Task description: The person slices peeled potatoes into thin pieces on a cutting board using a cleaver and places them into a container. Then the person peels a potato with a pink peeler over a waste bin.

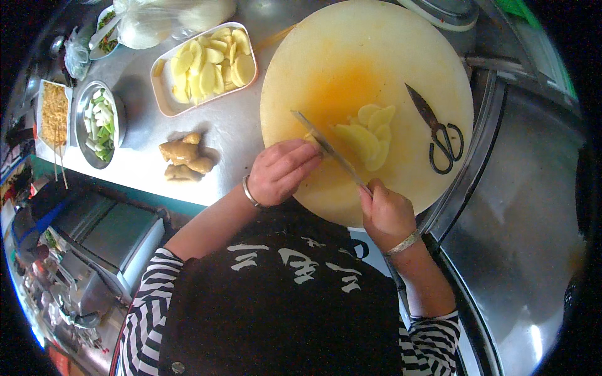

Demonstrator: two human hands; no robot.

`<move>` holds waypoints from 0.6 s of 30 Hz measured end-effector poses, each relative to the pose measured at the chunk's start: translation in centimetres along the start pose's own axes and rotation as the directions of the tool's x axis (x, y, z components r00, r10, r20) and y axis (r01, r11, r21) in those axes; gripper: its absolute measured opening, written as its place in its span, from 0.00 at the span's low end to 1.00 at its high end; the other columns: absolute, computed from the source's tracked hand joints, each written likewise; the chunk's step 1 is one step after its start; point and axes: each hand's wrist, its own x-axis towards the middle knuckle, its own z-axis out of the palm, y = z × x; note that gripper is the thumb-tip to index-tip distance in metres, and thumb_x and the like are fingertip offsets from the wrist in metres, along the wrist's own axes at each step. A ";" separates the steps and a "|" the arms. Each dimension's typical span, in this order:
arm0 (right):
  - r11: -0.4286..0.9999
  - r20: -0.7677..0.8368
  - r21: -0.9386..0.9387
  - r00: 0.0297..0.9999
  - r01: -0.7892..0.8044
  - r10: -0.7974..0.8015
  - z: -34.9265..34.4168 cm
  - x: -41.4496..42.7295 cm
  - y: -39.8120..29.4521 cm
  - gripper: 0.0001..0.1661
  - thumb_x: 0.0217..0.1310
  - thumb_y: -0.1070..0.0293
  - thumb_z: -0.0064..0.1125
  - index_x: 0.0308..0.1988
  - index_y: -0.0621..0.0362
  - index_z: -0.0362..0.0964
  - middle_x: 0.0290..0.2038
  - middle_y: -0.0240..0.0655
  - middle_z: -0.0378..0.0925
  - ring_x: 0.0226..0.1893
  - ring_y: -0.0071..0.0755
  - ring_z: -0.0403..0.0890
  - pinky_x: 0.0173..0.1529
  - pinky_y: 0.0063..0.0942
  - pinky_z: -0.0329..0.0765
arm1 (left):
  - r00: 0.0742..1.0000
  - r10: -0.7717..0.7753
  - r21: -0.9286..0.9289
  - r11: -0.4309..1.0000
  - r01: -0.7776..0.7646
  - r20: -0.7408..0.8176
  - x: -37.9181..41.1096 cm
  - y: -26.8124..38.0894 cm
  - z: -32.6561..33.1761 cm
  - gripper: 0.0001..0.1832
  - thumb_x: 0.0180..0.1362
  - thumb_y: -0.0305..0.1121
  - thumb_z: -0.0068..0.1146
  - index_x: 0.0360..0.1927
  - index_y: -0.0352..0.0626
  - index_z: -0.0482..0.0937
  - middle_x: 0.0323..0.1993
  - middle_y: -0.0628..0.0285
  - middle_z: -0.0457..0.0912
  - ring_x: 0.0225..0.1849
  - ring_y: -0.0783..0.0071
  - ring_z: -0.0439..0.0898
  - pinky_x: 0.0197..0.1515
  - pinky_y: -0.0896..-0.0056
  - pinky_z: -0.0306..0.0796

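Note:
My right hand (388, 211) is closed round the handle of a kitchen knife (331, 151), whose blade points up and left over a round cutting board (423, 51). Against the blade's left side, my left hand (287, 169) holds a small piece of ginger (311, 137), mostly covered by the fingers. Thin pale yellow ginger slices (369, 136) lie in a loose overlapping pile just right of the blade. Dark-handled scissors (436, 127) rest on the board's right side, their tips pointing up and left.
Left of the board, a rectangular dish (164, 101) holds many ginger slices. Unpeeled ginger root (183, 157) lies on the steel counter (230, 141). Further left stand a metal bowl (120, 117) of cut scallions and a tray (41, 101) of shredded food with chopsticks. A plastic bag (150, 23) sits behind.

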 end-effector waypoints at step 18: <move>1.000 -0.047 -0.019 0.999 0.012 -0.013 -3.2 -3.2 -1.0 0.10 0.60 0.66 0.54 0.28 0.59 0.67 0.19 0.46 0.73 0.21 0.52 0.76 0.25 0.42 0.72 | 0.997 -0.009 0.063 0.998 0.014 -0.073 0.2 0.4 0.2 0.18 0.39 0.23 0.54 0.39 0.36 0.79 0.43 0.57 0.77 0.42 0.62 0.77 0.40 0.68 0.73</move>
